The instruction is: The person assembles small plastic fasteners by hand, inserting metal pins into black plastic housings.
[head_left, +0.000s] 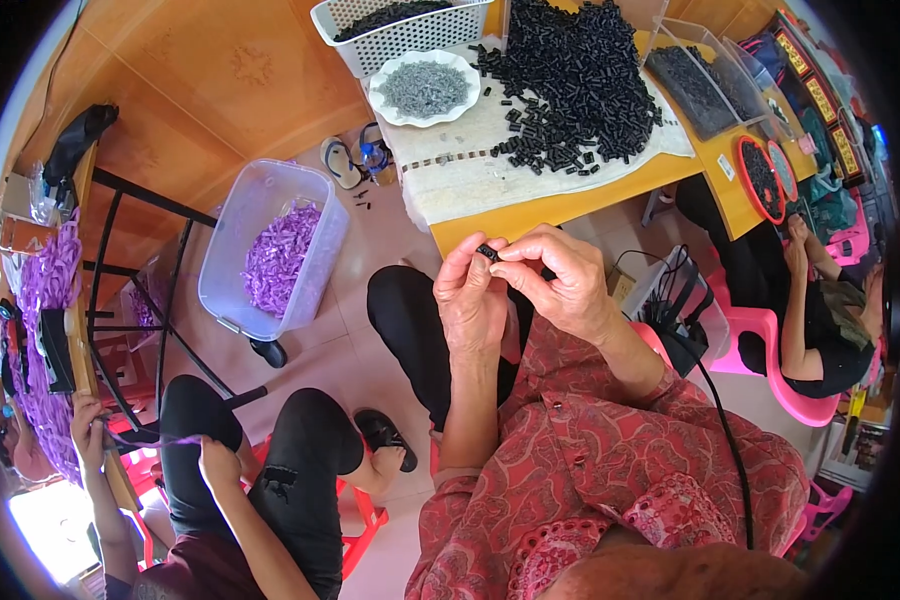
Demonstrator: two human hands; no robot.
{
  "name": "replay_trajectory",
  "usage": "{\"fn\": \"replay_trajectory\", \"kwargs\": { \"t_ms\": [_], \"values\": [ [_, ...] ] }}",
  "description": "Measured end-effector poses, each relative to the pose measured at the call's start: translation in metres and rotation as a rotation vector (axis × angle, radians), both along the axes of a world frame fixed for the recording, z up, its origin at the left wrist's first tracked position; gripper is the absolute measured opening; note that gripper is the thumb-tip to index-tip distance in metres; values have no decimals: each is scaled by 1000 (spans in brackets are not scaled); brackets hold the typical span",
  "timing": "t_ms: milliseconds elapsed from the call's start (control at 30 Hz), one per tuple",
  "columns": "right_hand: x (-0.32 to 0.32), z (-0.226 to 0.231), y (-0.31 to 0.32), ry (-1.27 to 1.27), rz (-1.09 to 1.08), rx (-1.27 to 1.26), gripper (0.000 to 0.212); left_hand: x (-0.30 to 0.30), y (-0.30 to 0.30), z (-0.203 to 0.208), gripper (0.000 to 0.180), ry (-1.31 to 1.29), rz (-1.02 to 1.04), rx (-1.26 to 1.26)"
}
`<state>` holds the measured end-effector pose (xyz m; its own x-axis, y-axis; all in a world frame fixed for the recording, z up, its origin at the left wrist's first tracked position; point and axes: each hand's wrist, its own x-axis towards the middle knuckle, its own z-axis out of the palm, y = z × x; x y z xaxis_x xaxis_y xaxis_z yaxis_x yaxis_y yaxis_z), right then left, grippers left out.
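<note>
Red patterned fabric of the person's garment (610, 440) lay nearest the camera in the head view. Beyond it, both bare hands were raised together in front of the yellow table (560, 207). The left hand (475, 300) gripped a small, short black plastic part (488, 252) between thumb and fingertips. The right hand (562, 280) was closed, its thumb and forefinger pinching at the same part from the right. A dark spot showed by the right fingers; whether it was a second part could not be told.

On the table, a white cloth (435, 195) carried a heap of loose black plastic pieces (580, 80). Beside the heap stood a white scalloped plate (425, 121) of small grey pieces (424, 86) and a white perforated plastic basket (440, 30).

Step in hand, as judged: fingertip fitting or checking of one part. Its completion could not be determined. The next move appeared to call for a steady left-hand hold and light, aligned pressure from the right fingertips.
</note>
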<state>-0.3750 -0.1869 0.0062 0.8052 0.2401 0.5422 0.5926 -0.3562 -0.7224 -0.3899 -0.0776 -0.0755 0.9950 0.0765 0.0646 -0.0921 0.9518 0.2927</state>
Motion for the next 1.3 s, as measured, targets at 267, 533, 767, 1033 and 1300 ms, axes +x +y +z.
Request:
{"fn": "replay_trajectory", "kwargs": {
  "t_ms": [267,533,767,1033,1300],
  "values": [
    [0,6,-1,-71,-28,-3,24,-1,-2,5,25,-2,-10,-2],
    [4,-2,-6,-169,-9,-43,28,-1,-4,2,25,-36,-32,-40],
    [8,12,-7,-207,-21,-116,36,1,-3,6,33,-34,5,4],
    [16,4,-11,-128,111,-143,40,3,-4,1,44,-15,-54,1],
    [15,3,-17,-96,98,-109,34,5,-3,-2,44,-73,-93,67]
  ]
}}
